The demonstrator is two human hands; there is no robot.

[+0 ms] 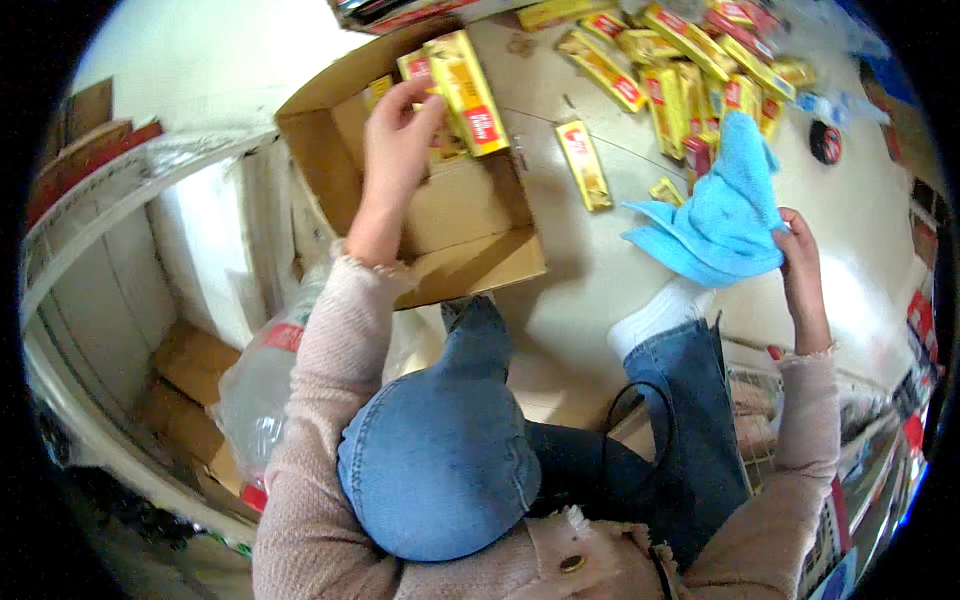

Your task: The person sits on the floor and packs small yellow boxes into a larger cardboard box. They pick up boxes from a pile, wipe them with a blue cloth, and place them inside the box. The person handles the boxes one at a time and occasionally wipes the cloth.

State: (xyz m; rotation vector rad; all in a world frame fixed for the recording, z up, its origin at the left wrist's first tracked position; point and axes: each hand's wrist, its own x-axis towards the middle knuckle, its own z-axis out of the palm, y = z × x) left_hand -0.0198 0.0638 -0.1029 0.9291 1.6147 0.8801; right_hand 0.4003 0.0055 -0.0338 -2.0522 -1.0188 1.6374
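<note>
An open cardboard box stands on the floor before me, with a few yellow packets inside. Over its upper part is my left hand, fingertips at the edge of a long yellow and red packet; whether they grip it, I cannot tell. A smaller yellow packet lies behind the hand. My right hand pinches a corner of a light blue cloth, which hangs bunched to the left of the fingers. One yellow packet lies alone on the floor between box and cloth.
A loose pile of yellow and red packets covers the floor at the upper right, beside clear plastic wrapping. A roll of tape lies near it. White shelving runs along the left, and a clear plastic bottle stands near my left arm.
</note>
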